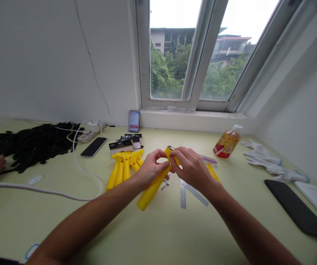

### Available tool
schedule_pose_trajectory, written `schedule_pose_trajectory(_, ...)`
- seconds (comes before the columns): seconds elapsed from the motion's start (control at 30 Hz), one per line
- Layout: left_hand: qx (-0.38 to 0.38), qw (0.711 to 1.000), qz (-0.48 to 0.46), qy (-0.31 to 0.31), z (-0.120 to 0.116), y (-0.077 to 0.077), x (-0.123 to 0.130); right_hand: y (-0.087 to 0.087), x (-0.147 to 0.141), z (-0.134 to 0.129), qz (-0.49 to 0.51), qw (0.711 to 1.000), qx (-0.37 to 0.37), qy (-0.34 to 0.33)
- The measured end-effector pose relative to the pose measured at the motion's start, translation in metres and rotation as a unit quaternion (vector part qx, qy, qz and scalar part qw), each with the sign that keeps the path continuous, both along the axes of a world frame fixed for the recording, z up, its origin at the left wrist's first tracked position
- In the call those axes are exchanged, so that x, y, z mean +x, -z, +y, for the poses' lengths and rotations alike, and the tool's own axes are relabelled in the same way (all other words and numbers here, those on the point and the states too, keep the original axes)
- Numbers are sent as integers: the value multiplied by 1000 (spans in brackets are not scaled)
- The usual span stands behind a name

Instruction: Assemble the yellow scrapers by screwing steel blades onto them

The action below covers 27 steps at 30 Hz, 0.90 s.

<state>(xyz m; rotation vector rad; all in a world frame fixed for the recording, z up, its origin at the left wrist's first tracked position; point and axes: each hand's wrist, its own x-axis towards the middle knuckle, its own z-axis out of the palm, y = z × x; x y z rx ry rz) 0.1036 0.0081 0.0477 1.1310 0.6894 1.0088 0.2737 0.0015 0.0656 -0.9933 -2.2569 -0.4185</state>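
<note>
The left hand (150, 168) gripped the yellow handle (154, 190) while the right hand (193, 167) closed its fingers around the head, seemingly adjusting it, which called for steadiness.

Head camera, one; worn on the head above the table (136, 239), facing forward and down; left hand (153, 167) and right hand (191, 165) near the lens, around the dial's centre; left forearm (92, 219) entering from eight o'clock, right forearm (241, 221) from four; window (202, 55) farther off at one o'clock; wall (50, 55) at ten; wide field, table running from nine o'clock through six to four
</note>
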Motion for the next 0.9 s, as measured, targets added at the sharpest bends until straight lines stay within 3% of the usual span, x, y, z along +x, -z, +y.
schedule_pose_trajectory(0.57,-44,999,3,1,1,3,0,11,2,7,-18,997,28,-70)
schedule_pose_trajectory(0.9,55,997,44,-19,0,0,0,-4,7,2,138,979,-136,-60)
